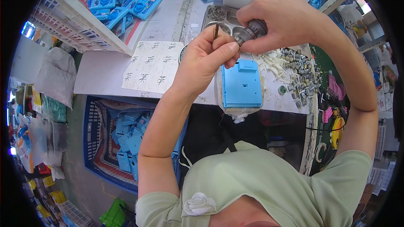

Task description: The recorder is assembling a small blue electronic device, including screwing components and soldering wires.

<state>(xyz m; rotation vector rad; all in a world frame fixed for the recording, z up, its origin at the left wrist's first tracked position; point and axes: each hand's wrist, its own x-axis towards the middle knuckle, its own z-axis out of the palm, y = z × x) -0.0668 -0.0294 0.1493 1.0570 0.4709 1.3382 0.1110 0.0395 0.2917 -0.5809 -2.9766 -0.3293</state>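
The right hand point(284, 19) has its fingers wrapped around a dark, ribbed chuck point(255, 29) above the bench point(99, 69), while the left hand point(204, 61) curls with its fingers pressed together at the chuck's narrow tip, a thin dark rod point(216, 31) held upright among them. Just below the hands lies a light-blue plastic casing point(240, 90), with white plastic pieces point(275, 65) and small metal parts point(301, 80) heaped to its right.
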